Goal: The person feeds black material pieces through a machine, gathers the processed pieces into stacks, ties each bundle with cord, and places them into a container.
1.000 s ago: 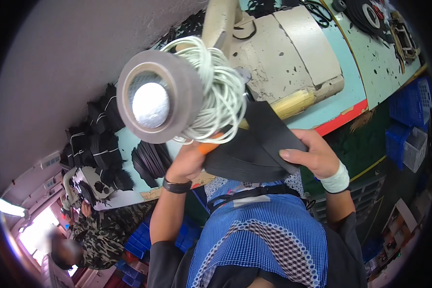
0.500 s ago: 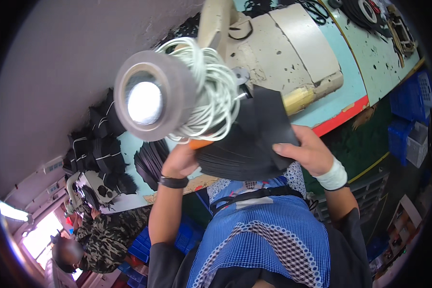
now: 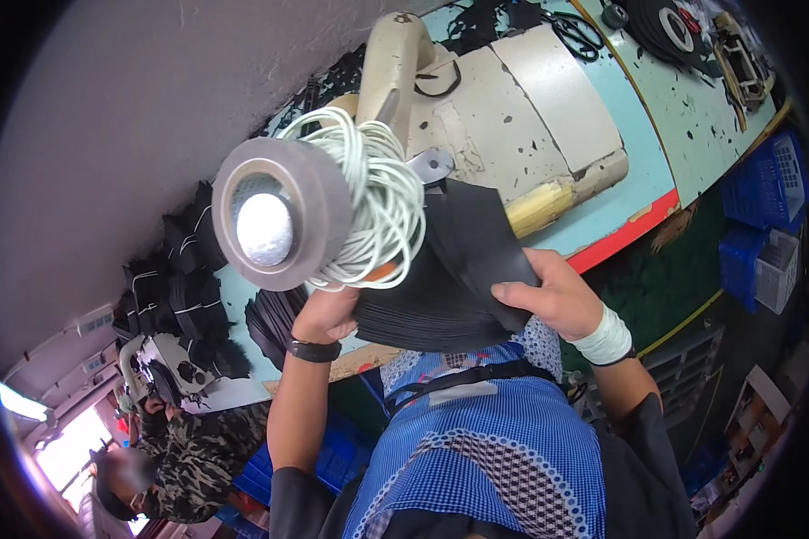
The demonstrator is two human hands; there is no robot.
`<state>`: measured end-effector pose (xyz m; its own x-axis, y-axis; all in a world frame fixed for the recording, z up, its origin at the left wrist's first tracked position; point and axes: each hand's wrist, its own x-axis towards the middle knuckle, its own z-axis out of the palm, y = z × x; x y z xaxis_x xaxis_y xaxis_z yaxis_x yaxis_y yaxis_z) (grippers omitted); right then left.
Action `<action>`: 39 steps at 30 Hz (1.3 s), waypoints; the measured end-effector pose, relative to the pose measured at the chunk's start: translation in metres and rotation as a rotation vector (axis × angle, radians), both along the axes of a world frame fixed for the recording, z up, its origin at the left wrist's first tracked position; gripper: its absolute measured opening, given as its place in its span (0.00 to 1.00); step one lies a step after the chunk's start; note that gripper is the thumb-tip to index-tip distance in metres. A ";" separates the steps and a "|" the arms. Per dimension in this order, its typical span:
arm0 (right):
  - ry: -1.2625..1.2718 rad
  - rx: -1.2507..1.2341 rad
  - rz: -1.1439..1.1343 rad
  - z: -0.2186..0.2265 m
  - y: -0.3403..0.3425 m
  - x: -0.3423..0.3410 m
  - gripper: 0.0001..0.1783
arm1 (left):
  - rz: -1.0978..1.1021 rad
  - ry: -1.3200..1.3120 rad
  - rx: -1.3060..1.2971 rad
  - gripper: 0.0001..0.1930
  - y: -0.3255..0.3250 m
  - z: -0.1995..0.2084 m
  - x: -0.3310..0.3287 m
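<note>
A thick fanned stack of black sheets [image 3: 431, 310] spans my two hands. My right hand [image 3: 557, 301] grips its right side, thumb on top and fingers underneath. At the stack's left edge is my left hand [image 3: 326, 314], closed on it, its fingertips partly hidden. A bundle of white cord [image 3: 382, 193], hanging beside a lamp [image 3: 283, 216], covers part of that side. Behind the stack stands a cream sewing machine [image 3: 512, 108], its presser area partly hidden. An orange thing [image 3: 383, 270] shows between the cord and the sheets.
More black sheets [image 3: 274, 323] lie on the pale blue table at left, near tied black bundles [image 3: 198, 301]. Scissors [image 3: 577, 36] and a tape roll [image 3: 676, 29] lie at the far right. Blue crates [image 3: 764, 184] stand beyond the red table edge [image 3: 634, 229]. Another person [image 3: 189, 458] sits at left.
The top sheet, raised at the right before, now lies flatter against the fanned stack. Both hands keep their hold. The whole view has shifted slightly.
</note>
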<state>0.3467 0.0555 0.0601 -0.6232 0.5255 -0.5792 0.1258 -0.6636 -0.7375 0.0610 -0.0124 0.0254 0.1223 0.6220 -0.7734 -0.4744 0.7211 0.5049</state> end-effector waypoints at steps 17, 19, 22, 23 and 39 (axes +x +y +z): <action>-0.023 -0.003 -0.078 0.002 -0.002 -0.005 0.19 | -0.095 0.102 -0.058 0.16 -0.008 -0.012 -0.005; -0.067 0.074 -0.014 -0.004 -0.002 -0.010 0.19 | 0.126 -0.047 -0.046 0.15 -0.004 0.002 0.000; -0.030 0.002 -0.087 0.001 -0.003 -0.007 0.19 | 0.060 0.034 -0.007 0.09 0.000 0.010 0.005; -0.023 0.001 -0.079 0.003 -0.003 -0.006 0.19 | -0.038 0.131 0.039 0.09 -0.006 -0.006 0.004; -0.090 0.158 -0.174 0.013 -0.002 -0.003 0.18 | -0.172 0.291 0.187 0.13 -0.020 -0.006 0.006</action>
<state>0.3437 0.0534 0.0731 -0.4650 0.7086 -0.5308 0.0902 -0.5585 -0.8246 0.0675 -0.0323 0.0194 0.0289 0.7450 -0.6665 -0.1723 0.6605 0.7308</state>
